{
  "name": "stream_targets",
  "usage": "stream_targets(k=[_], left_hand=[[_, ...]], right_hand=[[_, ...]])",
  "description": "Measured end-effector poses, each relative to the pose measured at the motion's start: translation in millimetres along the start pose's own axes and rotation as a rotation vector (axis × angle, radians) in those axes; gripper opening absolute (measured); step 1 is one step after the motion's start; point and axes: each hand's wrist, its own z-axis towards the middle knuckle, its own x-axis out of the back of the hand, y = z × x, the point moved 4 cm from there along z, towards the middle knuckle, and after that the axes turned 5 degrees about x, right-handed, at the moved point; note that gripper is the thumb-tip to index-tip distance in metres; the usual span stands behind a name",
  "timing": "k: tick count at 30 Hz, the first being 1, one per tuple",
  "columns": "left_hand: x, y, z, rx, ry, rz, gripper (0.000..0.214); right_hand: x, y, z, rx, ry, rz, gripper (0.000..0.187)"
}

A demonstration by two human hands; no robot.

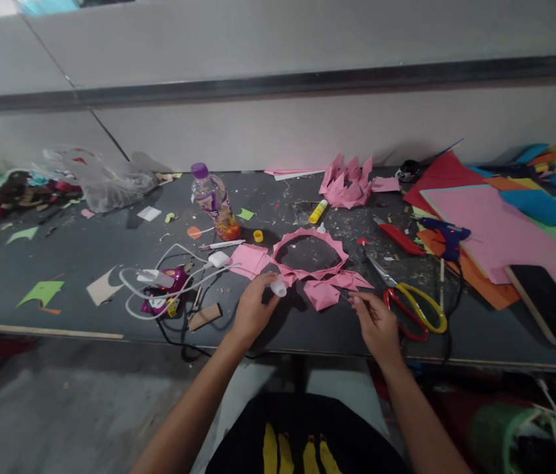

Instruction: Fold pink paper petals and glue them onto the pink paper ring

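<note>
My left hand [254,309] is closed around a small white plastic bottle [278,287], its round end facing up and to the right. My right hand [375,324] has thumb and finger pinched together over the table; a thin dark tip seems to show there, too small to name. Between the hands lie folded pink paper pieces [321,295], one close to my right fingertips. Just beyond them rests a ring of folded pink paper [337,249], with a white nozzle-like cap [322,228] at its far rim. Scissors [418,309] with red and yellow handles lie beside my right hand.
Left of centre are a drink bottle [216,204], a white cable [132,296] and a purple device [172,289]. Behind the ring sit a pink paper crown [345,184] and a glue stick [318,210]. Rightward lie a cutter [401,238], glue gun [448,236], paper sheets [499,224] and phone [554,306].
</note>
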Motion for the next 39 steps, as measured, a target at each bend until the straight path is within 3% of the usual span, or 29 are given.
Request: stream_targets(k=[5, 10, 14, 19, 22, 27, 36, 39], left_hand=[[1.3, -2, -1, -0.096, 0.118, -0.045, 0.023], [7.2, -6, 7, -0.036, 0.199, -0.113, 0.025], [11.2, -19, 34, 0.104, 0.241, -0.212, 0.027], [16.3, -37, 81, 0.177, 0.325, -0.228, 0.034], [20.6, -47, 95, 0.209, 0.377, -0.221, 0.035], [23.5, -53, 93, 0.187, 0.414, -0.203, 0.041], [22.5, -57, 92, 0.078, 0.487, -0.152, 0.052], [24.9, -51, 89, -0.035, 0.555, -0.055, 0.054]], right_hand=[[-1, 0, 1, 0.024, -0.01, -0.007, 0.028], [-4, -5, 4, 0.121, -0.05, -0.096, 0.027], [-7, -6, 4, 0.183, -0.069, -0.156, 0.027], [-8, -5, 5, 0.221, -0.036, -0.142, 0.028], [-7, -6, 6, 0.227, 0.003, -0.135, 0.028], [-12, -6, 6, 0.264, -0.042, -0.178, 0.027], [-31, -3, 5, 0.475, -0.169, -0.441, 0.023], [-31, -4, 5, 0.503, -0.195, -0.443, 0.016]])
